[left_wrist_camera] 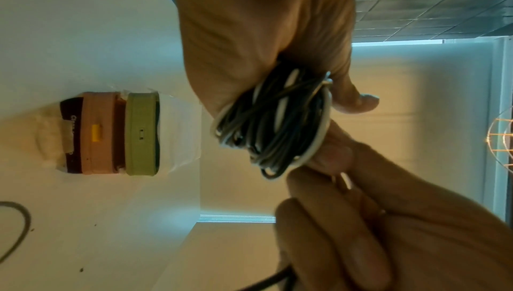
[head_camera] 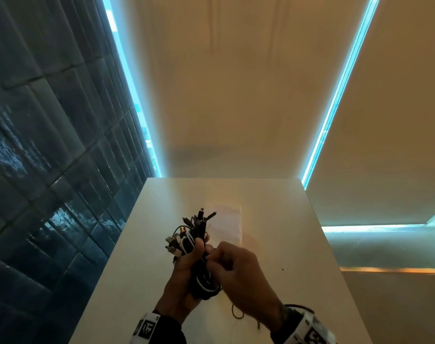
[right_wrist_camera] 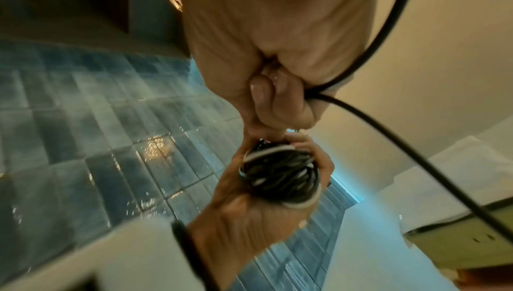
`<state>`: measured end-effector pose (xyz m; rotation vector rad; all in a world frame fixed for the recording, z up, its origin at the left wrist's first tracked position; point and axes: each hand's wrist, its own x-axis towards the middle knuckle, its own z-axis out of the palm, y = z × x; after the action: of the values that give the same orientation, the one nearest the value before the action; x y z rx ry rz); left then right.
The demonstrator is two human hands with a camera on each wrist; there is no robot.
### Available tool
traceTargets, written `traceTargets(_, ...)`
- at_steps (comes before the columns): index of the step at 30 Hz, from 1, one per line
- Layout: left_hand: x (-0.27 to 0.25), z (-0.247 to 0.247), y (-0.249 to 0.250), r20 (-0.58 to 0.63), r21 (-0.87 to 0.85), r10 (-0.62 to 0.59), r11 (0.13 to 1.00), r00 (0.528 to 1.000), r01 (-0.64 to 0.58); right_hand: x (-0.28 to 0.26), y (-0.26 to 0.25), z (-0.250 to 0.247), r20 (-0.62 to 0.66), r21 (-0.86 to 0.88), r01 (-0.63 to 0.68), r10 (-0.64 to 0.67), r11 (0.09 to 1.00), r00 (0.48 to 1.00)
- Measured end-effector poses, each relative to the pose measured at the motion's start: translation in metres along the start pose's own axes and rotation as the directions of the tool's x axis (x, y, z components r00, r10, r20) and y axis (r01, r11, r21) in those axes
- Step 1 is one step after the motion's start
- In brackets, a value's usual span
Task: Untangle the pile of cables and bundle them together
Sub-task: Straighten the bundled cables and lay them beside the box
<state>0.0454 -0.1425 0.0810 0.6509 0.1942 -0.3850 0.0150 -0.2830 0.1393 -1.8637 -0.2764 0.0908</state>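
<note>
A bundle of coiled black and white cables (head_camera: 197,247) stands upright in my left hand (head_camera: 186,266), plugs fanned out at its top. The left hand's fingers and thumb wrap round the coil (left_wrist_camera: 272,124). My right hand (head_camera: 218,259) is curled against the bundle's right side, its fingertips pinching at the coil (right_wrist_camera: 280,175). A loose black cable (right_wrist_camera: 388,138) runs through the right hand's (right_wrist_camera: 277,65) curled fingers and trails down to the table. Both hands hover above the white table (head_camera: 286,244).
A blue tiled wall (head_camera: 37,170) runs along the table's left. A clear plastic bag (head_camera: 227,224) lies behind the hands; it holds a green tin (left_wrist_camera: 141,133) and a pink box (left_wrist_camera: 100,132). A grey cable loop (left_wrist_camera: 19,230) lies on the table.
</note>
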Motion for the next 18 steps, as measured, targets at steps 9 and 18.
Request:
traceTargets(9,0.008,0.007,0.011,-0.194,0.166,0.209,0.970,0.958,-0.178,-0.020,0.010,0.010,0.189,0.034,-0.005,-0.001,0.999,0.982)
traceTargets(18,0.000,0.005,0.050,-0.053,-0.037,0.262,0.964,0.964,-0.264,-0.033,0.054,-0.034,0.628,0.255,-0.503,0.255,0.826,0.735)
